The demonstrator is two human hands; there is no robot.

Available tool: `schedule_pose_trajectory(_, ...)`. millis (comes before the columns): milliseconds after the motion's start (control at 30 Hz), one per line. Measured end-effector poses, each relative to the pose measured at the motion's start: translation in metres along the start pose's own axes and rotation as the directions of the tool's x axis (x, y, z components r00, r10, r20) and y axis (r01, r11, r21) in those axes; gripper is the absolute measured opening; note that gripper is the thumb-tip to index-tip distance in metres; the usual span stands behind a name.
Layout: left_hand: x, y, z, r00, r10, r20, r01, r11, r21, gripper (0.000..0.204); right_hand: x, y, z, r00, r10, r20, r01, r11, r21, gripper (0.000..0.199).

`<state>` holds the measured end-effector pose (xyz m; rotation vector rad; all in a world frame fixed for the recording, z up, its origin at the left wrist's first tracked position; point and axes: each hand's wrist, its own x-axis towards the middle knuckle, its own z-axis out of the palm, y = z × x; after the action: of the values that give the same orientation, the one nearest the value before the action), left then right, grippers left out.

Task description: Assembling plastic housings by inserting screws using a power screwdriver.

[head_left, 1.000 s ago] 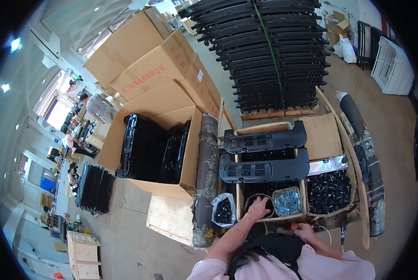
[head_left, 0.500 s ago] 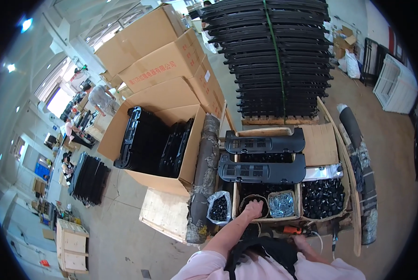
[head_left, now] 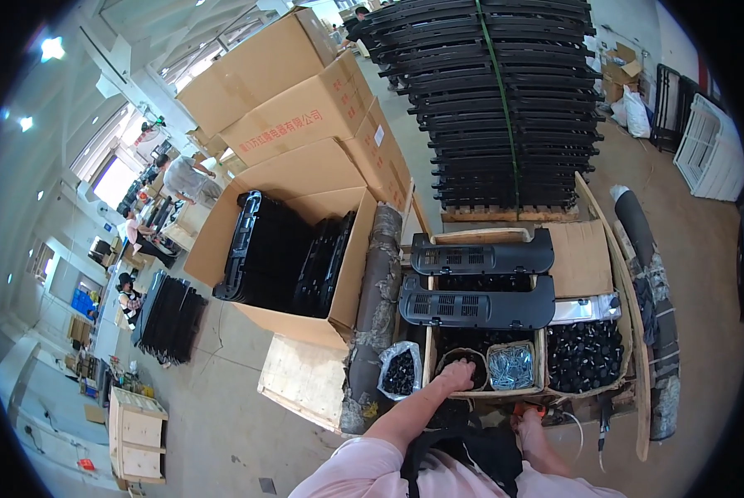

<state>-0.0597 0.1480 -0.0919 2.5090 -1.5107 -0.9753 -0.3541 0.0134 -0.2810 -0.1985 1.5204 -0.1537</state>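
Note:
My left hand (head_left: 458, 376) reaches into a round tub (head_left: 477, 386) of small dark parts at the bench's front. Its fingers dip among the parts and are mostly hidden. Beside the tub, a square box holds silvery screws (head_left: 511, 366). Below the bench's front edge, my right hand (head_left: 529, 418) is closed around an orange power tool (head_left: 531, 408), seen only in part. Two long black plastic panels with vent slots, a nearer panel (head_left: 480, 304) and a farther panel (head_left: 481, 252), lie across the wooden bins beyond my hands.
Black knobs (head_left: 586, 354) fill the right bin; a bag of small black parts (head_left: 401, 373) stands left. A wrapped roller (head_left: 378, 290) separates the bench from a carton (head_left: 339, 286) of black panels. Tall stacked black parts (head_left: 513, 108) rise behind. People work at far left.
My right hand has moved left and closed on the orange tool. My left hand stays in the tub. The whole view has shifted slightly.

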Motion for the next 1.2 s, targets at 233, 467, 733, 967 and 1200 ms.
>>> schedule_pose_trajectory(233, 0.005, -0.03, 0.017, 0.989, -0.044, -0.141, -0.009, 0.934, -0.356, 0.033, -0.01, 0.007, 0.011, 0.968, -0.244, 0.067, 0.234, 0.964, 0.127, 0.014)
schedule_pose_trajectory(467, 0.013, -0.026, 0.009, 0.909, -0.383, 0.165, 0.341, 0.456, -0.822, 0.04, -0.108, -0.037, 0.008, 0.935, -0.073, 0.348, 0.007, 0.982, 0.188, 0.02)
schedule_pose_trajectory(733, 0.003, -0.022, 0.002, 0.935, -0.306, 0.179, 0.284, 0.345, -0.895, 0.031, -0.147, -0.043, -0.02, 0.931, -0.087, 0.355, -0.021, 0.957, 0.289, 0.022)
schedule_pose_trajectory(967, -0.003, -0.012, -0.008, 0.95, -0.249, 0.187, 0.26, 0.302, -0.917, 0.023, -0.236, -0.045, -0.035, 0.883, -0.267, 0.386, 0.185, 0.954, 0.238, 0.03)
schedule_pose_trajectory(1200, -0.005, -0.019, -0.011, 0.964, -0.152, 0.218, 0.244, 0.182, -0.953, 0.025, -0.374, -0.075, -0.004, 0.668, -0.528, 0.524, 0.551, 0.825, 0.129, 0.051)
